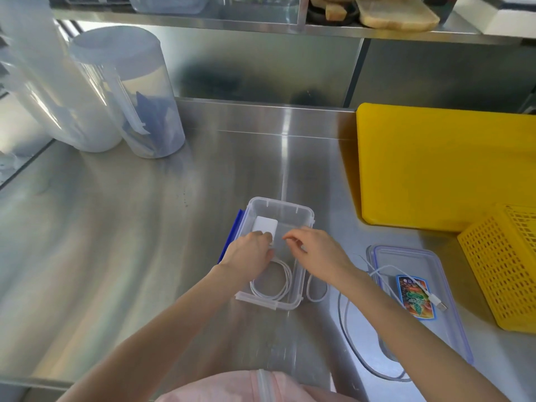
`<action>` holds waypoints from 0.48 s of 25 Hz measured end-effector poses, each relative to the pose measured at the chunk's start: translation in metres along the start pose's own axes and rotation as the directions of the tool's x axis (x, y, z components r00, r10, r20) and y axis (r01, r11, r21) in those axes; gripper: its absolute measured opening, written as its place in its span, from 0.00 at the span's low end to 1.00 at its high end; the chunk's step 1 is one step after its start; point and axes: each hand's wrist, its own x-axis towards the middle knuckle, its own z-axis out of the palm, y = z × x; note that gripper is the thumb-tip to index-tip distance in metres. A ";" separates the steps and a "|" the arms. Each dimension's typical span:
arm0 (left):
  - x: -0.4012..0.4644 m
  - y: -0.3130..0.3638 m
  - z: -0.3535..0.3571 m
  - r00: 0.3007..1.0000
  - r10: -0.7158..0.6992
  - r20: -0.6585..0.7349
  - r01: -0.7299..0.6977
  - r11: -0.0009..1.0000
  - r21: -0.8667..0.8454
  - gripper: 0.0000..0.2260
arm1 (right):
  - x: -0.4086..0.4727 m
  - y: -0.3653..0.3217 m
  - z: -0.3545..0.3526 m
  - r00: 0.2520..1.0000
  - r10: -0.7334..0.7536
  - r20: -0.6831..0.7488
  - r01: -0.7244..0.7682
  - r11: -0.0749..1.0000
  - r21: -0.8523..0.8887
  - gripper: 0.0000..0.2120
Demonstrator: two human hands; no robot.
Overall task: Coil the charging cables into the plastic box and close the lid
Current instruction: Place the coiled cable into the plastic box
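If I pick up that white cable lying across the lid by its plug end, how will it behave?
Probably floppy: the white cable already sags in loose curves over the lid and trails onto the steel counter. It looks thin and light, so the rest would likely dangle and drag. Its smooth sheath may slip on the glossy lid.

The left hand [251,250] covers one end of the white charger [264,228] and part of the coiled cable [272,285], so its grip cannot be read. The right forearm hides part of the lid [452,300]; the yellow basket [504,268] runs off the right edge
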 end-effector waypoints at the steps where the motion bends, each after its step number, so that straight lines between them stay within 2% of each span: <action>1: -0.001 0.006 -0.004 0.999 0.016 -0.041 -0.018 0.999 -0.044 0.13 | -0.002 0.005 -0.007 1.000 -0.011 -0.024 0.012 0.999 0.033 0.12; 4: -0.003 0.030 -0.014 0.988 0.075 -0.134 -0.095 0.984 -0.148 0.12 | -0.012 0.026 -0.028 0.996 0.002 -0.092 0.005 0.997 0.077 0.12; 7: -0.003 0.059 -0.019 0.967 0.150 -0.205 -0.189 0.963 -0.190 0.12 | -0.028 0.056 -0.044 0.991 0.069 -0.114 -0.063 0.996 0.060 0.11; 9: -0.001 0.079 -0.018 0.951 0.200 -0.236 -0.248 0.949 -0.194 0.12 | -0.041 0.079 -0.050 0.989 0.119 -0.092 -0.118 0.993 0.019 0.11; 12: 0.007 0.106 -0.008 0.946 0.260 -0.194 -0.291 0.944 -0.154 0.13 | -0.060 0.110 -0.054 0.981 0.195 0.021 -0.194 0.980 -0.049 0.15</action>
